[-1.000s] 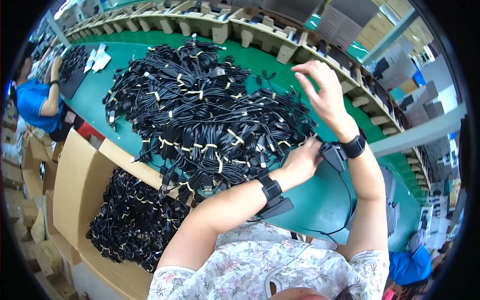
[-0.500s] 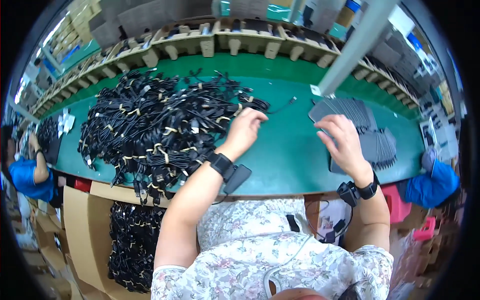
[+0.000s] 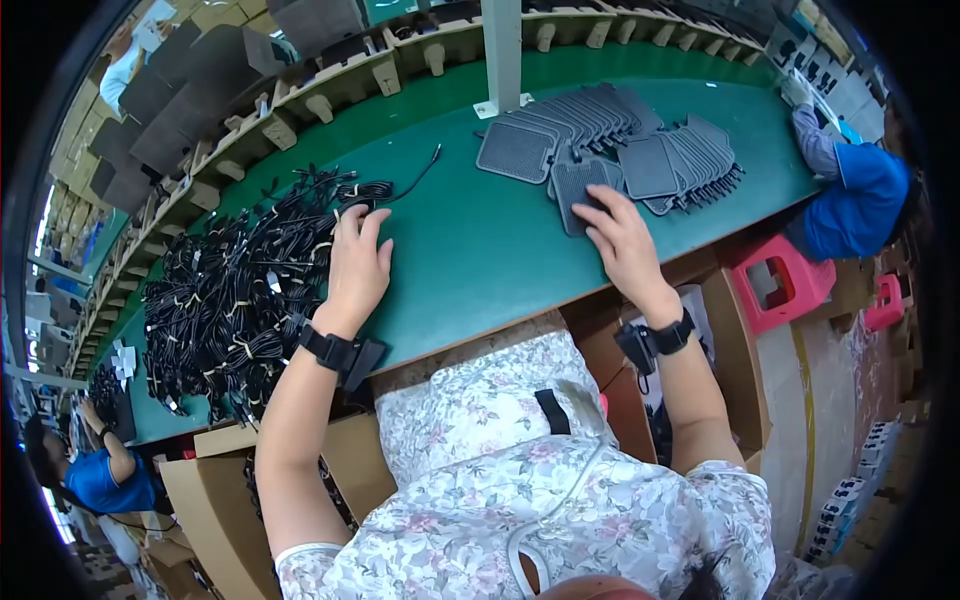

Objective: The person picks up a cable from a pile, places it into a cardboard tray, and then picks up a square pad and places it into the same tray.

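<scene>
My left hand (image 3: 360, 265) is at the right edge of a heap of black cables (image 3: 240, 275), many tied in bundles with pale bands. Its fingers are loosely bent and apart, the tips close to one bundle (image 3: 364, 190) whose loose end stretches to the right. I cannot make out whether they touch it. Over on the right, my right hand (image 3: 625, 245) has its fingers spread at the near right edge of a dark grey flat panel (image 3: 572, 188). More such panels lie fanned out behind it (image 3: 525, 145) and beside it (image 3: 650, 165). Both wrists wear black strapped devices.
A metal post (image 3: 503, 55) rises from the green table (image 3: 450, 270) at the back. Cardboard trays (image 3: 380, 75) line the far side. An open carton (image 3: 215, 500) stands below at left, a pink stool (image 3: 770, 285) at right. People in blue work at either side.
The view has swung to the right. My right hand has come from above the fanned panels to the edge of one nearer panel. My left hand remains by the cable heap.
</scene>
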`<state>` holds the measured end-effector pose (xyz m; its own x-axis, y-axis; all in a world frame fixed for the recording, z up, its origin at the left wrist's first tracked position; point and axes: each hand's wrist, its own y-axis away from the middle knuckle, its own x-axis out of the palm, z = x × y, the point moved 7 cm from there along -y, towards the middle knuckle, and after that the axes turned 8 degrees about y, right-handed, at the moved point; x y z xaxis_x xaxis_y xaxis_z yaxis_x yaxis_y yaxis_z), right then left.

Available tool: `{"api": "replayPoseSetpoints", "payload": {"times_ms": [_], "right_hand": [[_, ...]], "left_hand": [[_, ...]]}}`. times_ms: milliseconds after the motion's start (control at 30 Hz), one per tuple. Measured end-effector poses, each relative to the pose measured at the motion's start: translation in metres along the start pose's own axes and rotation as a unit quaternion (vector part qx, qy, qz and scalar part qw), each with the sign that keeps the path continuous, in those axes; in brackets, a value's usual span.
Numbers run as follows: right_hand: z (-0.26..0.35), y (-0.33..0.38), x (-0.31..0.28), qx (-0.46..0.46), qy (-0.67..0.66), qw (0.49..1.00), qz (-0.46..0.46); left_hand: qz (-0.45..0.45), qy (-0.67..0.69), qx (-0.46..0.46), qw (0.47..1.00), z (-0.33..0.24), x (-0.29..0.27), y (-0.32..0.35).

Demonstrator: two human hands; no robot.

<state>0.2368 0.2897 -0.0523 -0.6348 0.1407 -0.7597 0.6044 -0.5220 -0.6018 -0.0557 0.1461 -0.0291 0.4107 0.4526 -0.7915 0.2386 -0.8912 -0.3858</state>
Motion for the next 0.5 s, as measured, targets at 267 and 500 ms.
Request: {"api": "replayPoseSetpoints", "payload": {"times_ms": [267, 500], "right_hand": [[0.021, 0.074, -0.024, 0.043, -0.014, 0.997, -0.060], [-0.030, 0.421, 0.095, 0.494, -0.032, 0.790, 0.361]], "left_hand": [[0.046, -0.083, 0.050, 0.994, -0.016, -0.016, 0.042], [0.115, -0.074, 0.064, 0.989, -0.006, -0.014, 0.042]]}}
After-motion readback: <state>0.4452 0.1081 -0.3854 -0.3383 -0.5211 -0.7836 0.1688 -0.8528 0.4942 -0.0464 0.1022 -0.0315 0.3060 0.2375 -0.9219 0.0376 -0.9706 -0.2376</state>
